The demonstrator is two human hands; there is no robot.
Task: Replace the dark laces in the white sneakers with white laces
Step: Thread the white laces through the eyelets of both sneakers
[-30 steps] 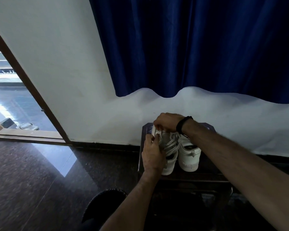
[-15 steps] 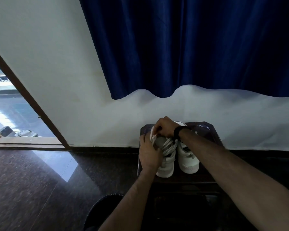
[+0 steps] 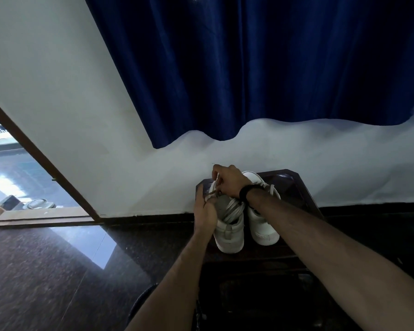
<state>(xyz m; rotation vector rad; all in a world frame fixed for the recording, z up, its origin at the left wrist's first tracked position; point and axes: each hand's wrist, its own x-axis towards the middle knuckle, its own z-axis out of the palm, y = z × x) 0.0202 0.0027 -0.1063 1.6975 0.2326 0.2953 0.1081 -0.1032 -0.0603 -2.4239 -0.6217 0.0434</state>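
Observation:
Two white sneakers stand side by side on a small dark table, heels toward me. My left hand grips the left sneaker along its left side. Over that shoe's toe end my right hand, with a black band on the wrist, pinches a white lace. More white lace lies across the shoe's opening. The right sneaker stands untouched beside it, partly hidden by my right forearm. No dark lace shows.
The table stands against a white wall under a dark blue curtain. A brown door frame opens at the left onto a bright floor. Dark polished floor spreads left of the table. A dark round object sits near my left forearm.
The view has shifted, so the table and shoes sit further right in the frame. My right hand has lifted a little over the toe of the left sneaker, drawing the lace up.

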